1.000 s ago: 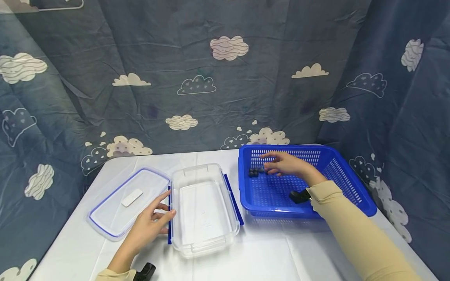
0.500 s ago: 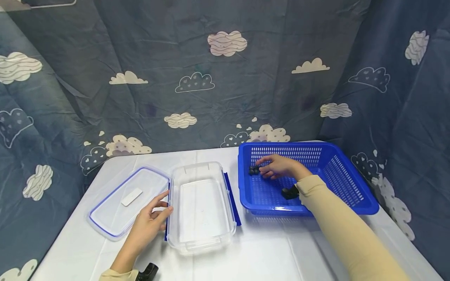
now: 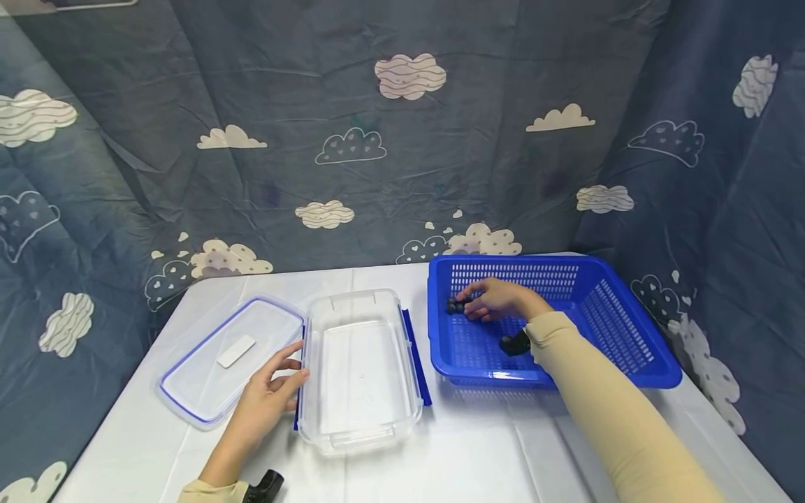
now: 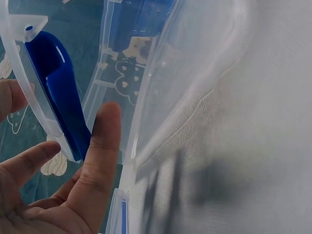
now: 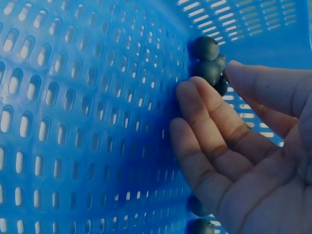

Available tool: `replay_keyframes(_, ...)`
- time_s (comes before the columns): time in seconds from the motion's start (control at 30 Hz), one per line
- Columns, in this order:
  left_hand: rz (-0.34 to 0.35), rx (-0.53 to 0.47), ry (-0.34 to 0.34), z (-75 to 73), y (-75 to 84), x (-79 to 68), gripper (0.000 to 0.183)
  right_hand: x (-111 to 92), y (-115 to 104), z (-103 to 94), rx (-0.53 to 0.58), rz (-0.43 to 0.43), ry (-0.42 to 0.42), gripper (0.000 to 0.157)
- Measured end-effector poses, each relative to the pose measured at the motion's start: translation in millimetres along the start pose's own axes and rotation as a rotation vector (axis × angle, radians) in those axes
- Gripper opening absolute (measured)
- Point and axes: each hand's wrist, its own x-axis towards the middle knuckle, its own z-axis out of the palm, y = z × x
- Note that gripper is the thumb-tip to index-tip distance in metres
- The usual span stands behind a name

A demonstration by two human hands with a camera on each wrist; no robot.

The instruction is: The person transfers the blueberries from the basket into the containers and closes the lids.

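Observation:
A clear plastic container (image 3: 360, 377) with blue side flaps stands on the table. My left hand (image 3: 267, 398) rests at its left side, thumb at the rim and loosely extended fingers along the side. In the left wrist view, a finger lies beside the hanging blue flap (image 4: 66, 92). Inside the blue basket (image 3: 484, 360), my right hand (image 3: 499, 300) reaches to a small cluster of blueberries (image 5: 207, 70) by the left wall. Its thumb and index finger pinch at one blueberry there; the fingertips partly hide it. More blueberries (image 5: 201, 226) show below the fingers.
A clear lid (image 3: 207, 356) with a blue seal and a white label (image 3: 235, 351) lies left of the container. A cloud-patterned curtain (image 3: 352, 181) surrounds the white table (image 3: 472, 454) at the back and sides.
My right hand has moved left and down inside the basket onto the blueberries, its thumb and index finger coming together. The container shifted slightly left in view; my left hand stays beside it.

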Motion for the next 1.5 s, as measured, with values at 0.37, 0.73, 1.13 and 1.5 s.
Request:
replay_keyframes(0.37,-0.013,-0.02,-0.003,1.4,1.0,1.4,0.058,0.9,-3.7,0.4,-0.056,0.001,0.036,0.04)
replay_keyframes(0.73,-0.015,-0.052,-0.004,4.2,-0.1,1.1,0.057,5.1,0.7,2.8,-0.074,0.013,0.052,0.038)
replay_keyframes(1.13,0.001,-0.064,0.001,4.2,-4.4,-1.3,0.057,7.4,0.5,4.7,-0.075,0.026,0.068,0.034)
replay_keyframes(1.5,0.017,-0.078,0.016,4.7,-4.6,-1.9,0.051,1.8,-2.9,3.0,-0.045,-0.023,0.113,0.027)
